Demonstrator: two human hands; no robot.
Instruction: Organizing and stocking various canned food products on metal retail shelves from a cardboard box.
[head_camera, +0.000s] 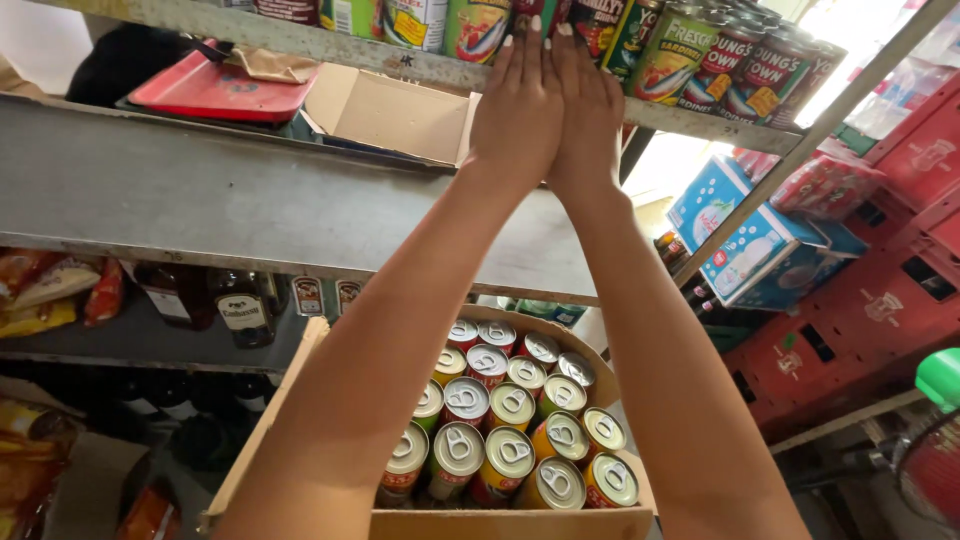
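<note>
Cans sitting on top shelf, both hands pressing against row: left hand, right hand, fingers flat, extended, gripping nothing. Risk, judged: uneven pushing toppling cans into open carton of cans below.

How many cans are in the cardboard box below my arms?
18 cans show, standing upright in packed rows inside the cardboard box; others may be hidden beneath the arms.

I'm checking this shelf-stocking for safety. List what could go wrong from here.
1. Both hands, left hand and right hand, press on cans at the upper metal shelf's front edge; the packed row of tall printed sardine cans could topple.
2. A falling can might hit the open cardboard box of pull-tab cans directly below, or the forearms.
</note>
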